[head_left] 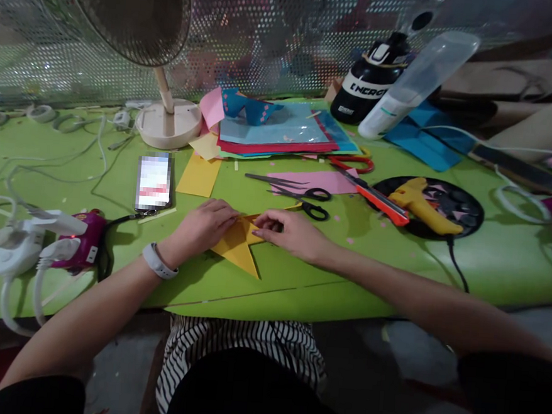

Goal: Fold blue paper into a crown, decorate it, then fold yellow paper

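Observation:
A folded piece of yellow paper lies near the table's front edge, one pointed corner aimed toward me. On its upper left part rests my left hand, fingers closed together over the paper. My right hand pinches the paper's right side between thumb and fingers. The upper edge of the paper is partly hidden by both hands. Just beyond my right hand are black-handled scissors and grey tweezers, beside a strip of pink paper.
Behind stand a fan, a stack of coloured sheets and a black bottle. A phone and a purple power socket with cables lie left. At right are a red cutter and a yellow glue gun on a black plate.

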Demonstrator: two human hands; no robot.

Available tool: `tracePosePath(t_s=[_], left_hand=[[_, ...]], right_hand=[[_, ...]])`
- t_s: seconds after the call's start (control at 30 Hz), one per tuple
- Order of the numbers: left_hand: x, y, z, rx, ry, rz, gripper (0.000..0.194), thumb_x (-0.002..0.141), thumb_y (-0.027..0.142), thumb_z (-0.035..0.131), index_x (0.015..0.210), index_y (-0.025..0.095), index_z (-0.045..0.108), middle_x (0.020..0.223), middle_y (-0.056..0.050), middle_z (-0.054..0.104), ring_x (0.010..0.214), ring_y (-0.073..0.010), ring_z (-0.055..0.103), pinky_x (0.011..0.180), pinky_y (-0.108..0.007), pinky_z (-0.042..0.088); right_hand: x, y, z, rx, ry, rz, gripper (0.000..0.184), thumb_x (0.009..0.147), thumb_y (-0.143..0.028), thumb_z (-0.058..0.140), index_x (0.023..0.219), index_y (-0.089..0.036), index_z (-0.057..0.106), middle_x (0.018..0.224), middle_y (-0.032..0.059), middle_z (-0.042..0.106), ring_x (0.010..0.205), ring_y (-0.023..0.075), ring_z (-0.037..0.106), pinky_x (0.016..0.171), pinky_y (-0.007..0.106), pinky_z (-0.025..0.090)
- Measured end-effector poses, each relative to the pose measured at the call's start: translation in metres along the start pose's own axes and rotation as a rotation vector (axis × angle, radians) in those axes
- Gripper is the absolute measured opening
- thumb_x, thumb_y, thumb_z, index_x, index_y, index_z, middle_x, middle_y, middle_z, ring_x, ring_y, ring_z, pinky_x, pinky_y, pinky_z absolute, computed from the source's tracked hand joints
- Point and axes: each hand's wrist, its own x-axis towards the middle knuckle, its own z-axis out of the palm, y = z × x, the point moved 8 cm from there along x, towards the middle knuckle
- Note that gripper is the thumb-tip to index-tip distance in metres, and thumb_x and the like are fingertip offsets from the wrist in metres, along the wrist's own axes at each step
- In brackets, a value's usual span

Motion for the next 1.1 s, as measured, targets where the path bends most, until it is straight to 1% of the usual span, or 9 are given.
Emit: tracePosePath(t_s=[0.07, 0.13, 0.27, 0.4, 0.5, 0.6, 0.77, 0.9, 1.1], left_hand=[[-0.0002, -0.0003, 0.0008, -0.016, -0.006, 0.001, 0.023, 0.098, 0.021, 0.047, 0.106, 0.013, 0.067, 0.098, -0.010, 0.069, 0.087, -0.0188, 0.064, 0.077, -0.033, 0.054], [-0.0005, -0.0006, 0.0010, -0.023, -0.001, 0.006, 0.023, 0.098, 0.021, 0.047, 0.106, 0.013, 0.067, 0.098, -0.010, 0.069, 0.088, -0.0194, 0.063, 0.077, -0.033, 0.054], [-0.0013, -0.0022, 0.0011, -0.012, 0.019, 0.002, 0.024, 0.098, 0.023, 0.046, 0.106, 0.015, 0.067, 0.097, -0.009, 0.069, 0.088, -0.0188, 0.063, 0.078, -0.033, 0.053], [-0.0018, -0.0025, 0.0012, -0.020, 0.025, 0.001, 0.024, 0.099, 0.024, 0.046, 0.105, 0.015, 0.067, 0.096, -0.009, 0.069, 0.087, -0.0183, 0.063, 0.077, -0.033, 0.054], [-0.0020, -0.0018, 0.0007, -0.023, 0.028, 0.006, 0.023, 0.098, 0.024, 0.047, 0.106, 0.016, 0.067, 0.096, -0.009, 0.069, 0.088, -0.0176, 0.063, 0.077, -0.032, 0.054], [-0.0019, -0.0009, 0.0003, -0.023, 0.029, 0.011, 0.023, 0.098, 0.024, 0.048, 0.105, 0.015, 0.067, 0.096, -0.009, 0.069, 0.088, -0.0181, 0.063, 0.078, -0.033, 0.054], [-0.0018, -0.0002, 0.0006, -0.030, 0.015, 0.021, 0.024, 0.097, 0.024, 0.047, 0.104, 0.014, 0.068, 0.097, -0.011, 0.069, 0.089, -0.0193, 0.063, 0.078, -0.034, 0.054], [-0.0018, 0.0012, 0.0007, -0.024, 0.007, 0.038, 0.022, 0.095, 0.022, 0.049, 0.102, 0.014, 0.068, 0.096, -0.011, 0.069, 0.090, -0.0202, 0.063, 0.079, -0.036, 0.053], [-0.0013, 0.0032, 0.0016, 0.014, 0.028, 0.000, 0.019, 0.093, 0.026, 0.053, 0.101, 0.016, 0.067, 0.095, -0.009, 0.069, 0.088, -0.0200, 0.063, 0.075, -0.034, 0.053]], right_hand=[[-0.0018, 0.0018, -0.0008, 0.049, 0.023, 0.036, 0.022, 0.084, -0.033, 0.066, 0.101, -0.018, 0.063, 0.083, 0.0039, 0.067, 0.073, 0.0167, 0.060, 0.064, 0.031, 0.045], [-0.0031, 0.0025, -0.0005, 0.092, 0.028, 0.056, 0.024, 0.083, -0.033, 0.066, 0.102, -0.018, 0.062, 0.082, 0.0037, 0.067, 0.074, 0.0166, 0.061, 0.064, 0.031, 0.046], [-0.0027, 0.0022, 0.0008, 0.116, 0.022, 0.058, 0.017, 0.080, -0.031, 0.069, 0.090, -0.018, 0.063, 0.080, 0.0035, 0.068, 0.073, 0.0161, 0.061, 0.065, 0.031, 0.047], [-0.0014, -0.0005, 0.0009, 0.082, 0.030, 0.017, 0.009, 0.081, -0.027, 0.068, 0.081, -0.018, 0.067, 0.078, 0.0040, 0.070, 0.071, 0.0157, 0.062, 0.065, 0.031, 0.047], [-0.0011, -0.0017, -0.0004, 0.037, 0.058, -0.002, 0.007, 0.082, -0.025, 0.066, 0.082, -0.019, 0.068, 0.078, 0.0040, 0.071, 0.070, 0.0159, 0.062, 0.064, 0.031, 0.047], [-0.0006, -0.0015, -0.0007, -0.004, 0.072, 0.012, 0.007, 0.083, -0.024, 0.065, 0.083, -0.018, 0.069, 0.077, 0.0038, 0.070, 0.069, 0.0157, 0.061, 0.061, 0.030, 0.045], [0.0005, -0.0011, -0.0021, 0.053, 0.083, 0.062, 0.013, 0.080, -0.020, 0.066, 0.092, -0.018, 0.063, 0.077, 0.0024, 0.068, 0.067, 0.0139, 0.061, 0.058, 0.027, 0.044], [0.0021, 0.0000, -0.0002, 0.090, 0.045, 0.067, 0.015, 0.078, -0.021, 0.067, 0.092, -0.018, 0.061, 0.076, 0.0012, 0.067, 0.068, 0.0141, 0.061, 0.061, 0.027, 0.045], [0.0047, 0.0034, 0.0028, 0.169, 0.005, 0.034, 0.016, 0.076, -0.020, 0.067, 0.092, -0.019, 0.061, 0.074, 0.0007, 0.066, 0.067, 0.0142, 0.060, 0.062, 0.028, 0.046]])
